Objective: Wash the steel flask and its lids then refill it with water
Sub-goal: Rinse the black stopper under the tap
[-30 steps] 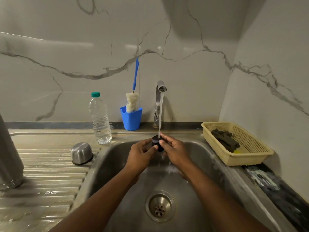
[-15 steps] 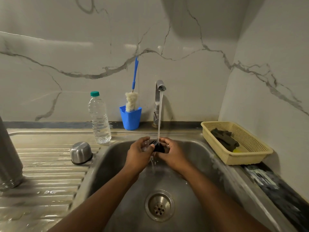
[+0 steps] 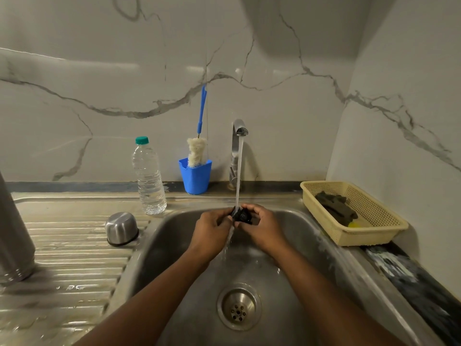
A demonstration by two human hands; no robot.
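1. Sink (image 3: 311, 236): steel basin, center-right, wet inside. Drain (image 3: 239, 307) sat at its bottom.
2. Drainboard (image 3: 74, 258): ribbed steel, left of sink, wet w/ small puddles.
3. Flask (image 3: 12, 233): stood upright on drainboard at far-left edge, well apart from the hands. Only partly in frame, top cut off.
4. Basket (image 3: 374, 236): yellow mesh, on the ledge right of sink, near the rt wall. Dark cloth (image 3: 336, 207) lay in it. A yellow bit showed under the cloth, couldn't tell what.
5. L hand (image 3: 212, 233) & R hand (image 3: 264, 228): both over the basin below the tap, fingers curled onto the lid from either side.
6. Bottle (image 3: 149, 178): clear plastic, green top, upright at back of drainboard, just left of cup.
7. Tap (image 3: 235, 156): at back wall, running. Stream (image 3: 239, 166) hit the lid & spilled down betw. the hands.
8. Cup (image 3: 195, 178): blue, betw. bottle & tap. Brush (image 3: 197, 151) stood in it, blue handle up.
9. Cap (image 3: 121, 228): steel dome, open end down on drainboard, near sink's left rim, in front of bottle.
10. Lid (image 3: 241, 216): small, black, pinched by both hands, right in the stream, held above the basin.
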